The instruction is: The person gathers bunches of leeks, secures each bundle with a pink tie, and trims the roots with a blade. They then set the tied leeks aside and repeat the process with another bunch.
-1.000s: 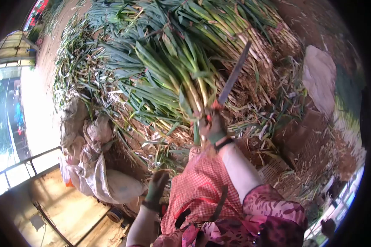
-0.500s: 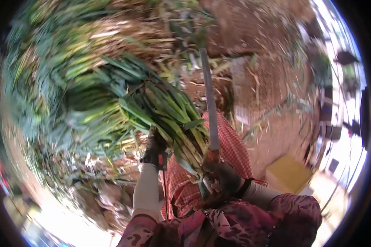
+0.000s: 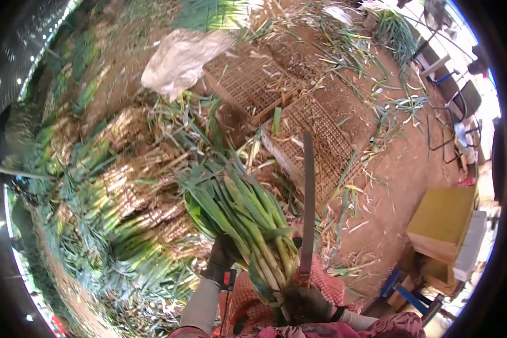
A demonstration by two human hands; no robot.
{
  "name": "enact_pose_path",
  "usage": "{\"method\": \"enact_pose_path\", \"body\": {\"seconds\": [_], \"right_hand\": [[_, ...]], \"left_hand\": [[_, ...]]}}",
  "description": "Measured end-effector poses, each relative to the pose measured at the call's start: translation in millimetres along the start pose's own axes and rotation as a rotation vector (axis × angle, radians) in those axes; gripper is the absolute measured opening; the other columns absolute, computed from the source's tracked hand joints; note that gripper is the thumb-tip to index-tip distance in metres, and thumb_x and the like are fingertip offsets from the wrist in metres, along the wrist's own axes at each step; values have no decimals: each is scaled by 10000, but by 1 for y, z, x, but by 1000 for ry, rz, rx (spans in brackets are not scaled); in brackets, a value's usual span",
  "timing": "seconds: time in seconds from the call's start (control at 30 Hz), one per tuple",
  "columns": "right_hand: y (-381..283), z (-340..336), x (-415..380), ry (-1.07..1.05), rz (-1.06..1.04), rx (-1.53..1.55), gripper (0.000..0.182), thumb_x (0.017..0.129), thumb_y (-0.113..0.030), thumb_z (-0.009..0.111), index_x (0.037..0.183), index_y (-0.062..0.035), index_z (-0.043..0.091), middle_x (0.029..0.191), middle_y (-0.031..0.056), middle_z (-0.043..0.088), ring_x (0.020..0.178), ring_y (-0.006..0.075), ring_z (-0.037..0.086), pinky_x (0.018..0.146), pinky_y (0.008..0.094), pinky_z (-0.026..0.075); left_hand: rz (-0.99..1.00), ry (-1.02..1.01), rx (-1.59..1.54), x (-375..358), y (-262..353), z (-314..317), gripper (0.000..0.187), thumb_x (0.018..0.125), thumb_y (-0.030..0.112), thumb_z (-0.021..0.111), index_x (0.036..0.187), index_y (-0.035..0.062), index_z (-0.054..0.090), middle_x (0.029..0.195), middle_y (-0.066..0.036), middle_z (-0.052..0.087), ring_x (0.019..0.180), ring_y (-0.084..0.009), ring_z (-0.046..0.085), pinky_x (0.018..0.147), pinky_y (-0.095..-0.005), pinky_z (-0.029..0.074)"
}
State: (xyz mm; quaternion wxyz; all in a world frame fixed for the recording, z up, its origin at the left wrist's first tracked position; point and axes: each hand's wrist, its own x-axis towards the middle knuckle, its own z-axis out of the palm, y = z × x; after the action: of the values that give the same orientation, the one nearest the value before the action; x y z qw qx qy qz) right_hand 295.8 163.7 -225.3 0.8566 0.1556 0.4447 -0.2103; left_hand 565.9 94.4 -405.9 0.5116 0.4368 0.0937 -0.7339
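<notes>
A bunch of leeks lies across my lap, its broad green leaves pointing up and left and its pale stalk ends near my body. My left hand, in a dark glove, is closed around the left side of the bunch. At the stalk ends, my gloved right hand grips the handle of a long knife. The narrow blade stands away from me, just right of the leeks. Part of each hand's fingers is hidden by the bunch or the handle.
More leeks lie in rows on the soil at left. Ahead are brown plastic crates, a whitish plastic bag and scattered leaf scraps. A yellow-topped box stands at right, near a chair.
My view has swung up and to the right, bringing the crates and bag into sight. The leeks and knife remain in my hands, and the bunch now sits away from the pile.
</notes>
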Motion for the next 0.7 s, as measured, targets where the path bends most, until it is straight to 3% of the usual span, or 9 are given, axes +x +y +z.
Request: {"method": "enact_pose_path", "body": {"seconds": [0.03,0.1,0.2,0.3,0.37,0.4,0.47,0.6,0.7], "right_hand": [[-15,-5,-13,-59,16,-72,224,881,-210,542,918,2,603,743,93,627,602,209,595,546,321,481],[-40,-19,-33,-141,18,-13,229,886,-216,535,930,-1,600,749,90,626,612,207,594,557,322,480],[-69,-53,-40,-158,-47,205,240,868,-95,574,1079,20,575,851,77,635,741,177,624,650,316,510],[-82,-85,-42,-24,-153,94,216,871,-139,558,1020,11,604,832,76,639,719,182,618,639,310,501],[-102,-73,-59,85,-239,4,234,878,-195,519,940,-1,632,808,82,650,680,192,612,610,289,485],[-104,-78,-57,53,-269,84,212,859,-154,550,977,5,625,833,75,646,710,191,616,633,300,495],[-95,-93,-51,8,-321,265,247,822,-71,612,1052,18,609,882,60,637,770,187,625,679,322,513],[-74,-103,-54,18,-311,377,281,795,-10,613,1074,17,589,900,66,640,782,194,630,683,328,517],[-79,-74,-75,99,-441,384,296,790,15,613,1083,12,580,919,67,640,771,182,631,658,311,516]], "left_hand": [[20,-20,43,3,-7,23,381,924,333,502,1160,37,550,1072,-105,629,1009,-264,602,910,-397,490],[37,-62,148,13,-18,52,334,902,283,538,1121,34,570,1041,-104,638,988,-255,609,897,-388,498],[22,-7,82,44,-44,98,267,854,227,600,1052,48,596,937,-63,645,879,-213,626,819,-347,527],[-79,-83,117,91,-64,84,347,860,230,559,1167,70,550,1084,-115,614,1047,-311,562,971,-441,432],[-85,-57,160,94,-75,116,296,846,229,599,1087,59,583,973,-69,633,914,-230,605,848,-361,498],[-95,-45,179,94,-79,134,273,838,228,619,1047,54,599,917,-46,642,847,-189,626,786,-320,530],[-82,-40,313,89,-79,156,247,853,219,597,1031,48,606,930,-54,644,852,-189,624,785,-320,524],[-133,-146,354,81,-79,198,253,878,218,552,1024,20,608,940,-71,645,863,-200,620,794,-318,512],[-160,-215,431,84,-71,236,269,882,214,526,1045,8,589,941,-82,638,871,-202,611,803,-317,499]]}}
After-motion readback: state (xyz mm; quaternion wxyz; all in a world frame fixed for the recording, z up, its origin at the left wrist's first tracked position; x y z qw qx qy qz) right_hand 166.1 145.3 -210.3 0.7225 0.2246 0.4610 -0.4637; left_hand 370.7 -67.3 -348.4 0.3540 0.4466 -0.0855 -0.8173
